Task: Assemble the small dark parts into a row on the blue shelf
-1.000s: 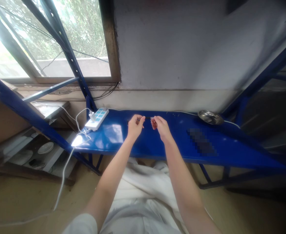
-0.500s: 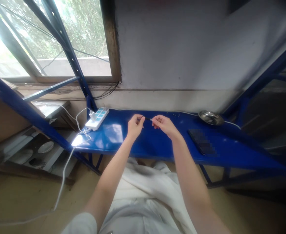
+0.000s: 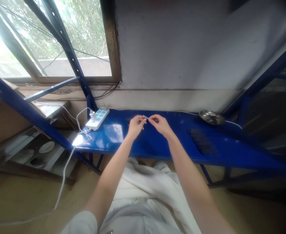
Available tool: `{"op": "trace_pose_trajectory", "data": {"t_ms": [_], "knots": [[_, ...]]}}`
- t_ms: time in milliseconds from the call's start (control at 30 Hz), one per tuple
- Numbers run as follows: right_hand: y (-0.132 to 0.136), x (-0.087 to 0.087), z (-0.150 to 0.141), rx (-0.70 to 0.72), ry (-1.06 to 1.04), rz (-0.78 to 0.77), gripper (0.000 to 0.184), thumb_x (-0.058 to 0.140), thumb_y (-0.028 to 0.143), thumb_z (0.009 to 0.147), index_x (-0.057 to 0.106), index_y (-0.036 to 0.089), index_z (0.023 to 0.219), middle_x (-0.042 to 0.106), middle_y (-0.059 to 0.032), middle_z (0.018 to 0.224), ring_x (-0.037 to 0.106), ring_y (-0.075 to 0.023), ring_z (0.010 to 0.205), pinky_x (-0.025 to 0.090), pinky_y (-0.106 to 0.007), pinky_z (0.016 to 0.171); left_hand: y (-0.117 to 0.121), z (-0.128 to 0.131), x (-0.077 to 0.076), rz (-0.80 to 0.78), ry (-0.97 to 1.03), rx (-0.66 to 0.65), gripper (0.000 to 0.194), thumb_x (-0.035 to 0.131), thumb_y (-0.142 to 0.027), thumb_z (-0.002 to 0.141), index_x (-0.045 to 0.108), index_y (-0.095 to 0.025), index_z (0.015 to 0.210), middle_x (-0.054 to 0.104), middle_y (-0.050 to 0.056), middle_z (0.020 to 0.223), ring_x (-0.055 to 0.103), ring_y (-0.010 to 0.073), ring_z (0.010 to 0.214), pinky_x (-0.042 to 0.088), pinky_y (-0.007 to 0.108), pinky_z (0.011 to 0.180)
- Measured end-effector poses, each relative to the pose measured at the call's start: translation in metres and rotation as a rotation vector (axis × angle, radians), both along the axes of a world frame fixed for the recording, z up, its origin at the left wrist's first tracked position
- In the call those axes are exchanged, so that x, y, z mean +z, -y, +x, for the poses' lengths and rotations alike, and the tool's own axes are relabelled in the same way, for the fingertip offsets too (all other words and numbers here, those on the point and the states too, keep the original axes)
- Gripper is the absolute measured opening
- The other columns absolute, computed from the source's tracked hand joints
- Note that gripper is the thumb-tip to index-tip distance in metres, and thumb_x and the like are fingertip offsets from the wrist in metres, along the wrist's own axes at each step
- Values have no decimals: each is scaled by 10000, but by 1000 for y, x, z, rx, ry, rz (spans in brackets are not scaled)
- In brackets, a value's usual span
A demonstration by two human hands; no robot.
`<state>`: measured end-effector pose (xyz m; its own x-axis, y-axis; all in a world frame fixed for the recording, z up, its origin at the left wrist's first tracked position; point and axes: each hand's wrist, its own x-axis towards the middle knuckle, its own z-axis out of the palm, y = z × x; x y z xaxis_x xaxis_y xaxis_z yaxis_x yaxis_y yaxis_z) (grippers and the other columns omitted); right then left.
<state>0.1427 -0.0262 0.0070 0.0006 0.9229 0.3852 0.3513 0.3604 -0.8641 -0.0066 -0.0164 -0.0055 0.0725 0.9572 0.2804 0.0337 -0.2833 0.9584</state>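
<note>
Over the middle of the blue table, both hands are close together at a slim pen-like stick. A short grey stretch of it shows between the fingertips; the rest is hidden by the fingers. My left hand is closed in a pinch around it. From the other side, my right hand pinches at its right end with thumb and fingertips. The object is too small to make out in detail.
A white power strip with a plug and white cable lies on the table's left. On the right are a shiny metal bowl and a dark, blurred flat object. Blue metal posts rise beside the window.
My right hand has moved left, closer to my left hand. The dark stretch between the hands no longer shows; a short grey stretch does. My left hand has barely moved.
</note>
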Motion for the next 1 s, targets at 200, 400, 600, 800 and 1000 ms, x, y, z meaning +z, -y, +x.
{"op": "trace_pose_trajectory", "data": {"t_ms": [200,400,600,800,1000], "knots": [[1,-2,-4,132,13,-139,194,615,355,687,606,171,750,630,-13,734,549,-124,660,424,-280,666,-1,-2,-2,6,-11,-35,191,618,-277,737,586,-136,862,588,-7,673,475,30,426,407,167,427],[0,-4,-3,170,4,-163,217,617,377,681,607,171,748,618,0,686,539,-118,628,417,-269,631,-2,-3,-2,6,-52,-72,152,607,-254,744,593,-142,845,575,-11,661,483,38,425,411,179,436],[-1,-3,-1,159,85,-146,217,618,382,670,643,179,742,616,6,648,518,-119,594,399,-263,600,-6,-3,-3,-20,-94,-91,101,591,-221,752,579,-138,808,570,-19,629,471,32,400,395,166,422],[-8,-6,5,191,172,-138,237,637,402,647,655,171,696,600,13,596,487,-111,545,358,-236,542,-9,-1,-8,-52,-135,-114,83,579,-207,756,575,-139,804,574,-18,642,466,30,386,392,173,420],[-16,-16,13,226,233,-134,275,621,434,658,608,160,639,566,24,575,463,-103,538,347,-226,536,-10,1,-17,-47,-115,-158,149,576,-239,758,570,-151,878,574,-21,661,497,42,419,411,175,444]]}}
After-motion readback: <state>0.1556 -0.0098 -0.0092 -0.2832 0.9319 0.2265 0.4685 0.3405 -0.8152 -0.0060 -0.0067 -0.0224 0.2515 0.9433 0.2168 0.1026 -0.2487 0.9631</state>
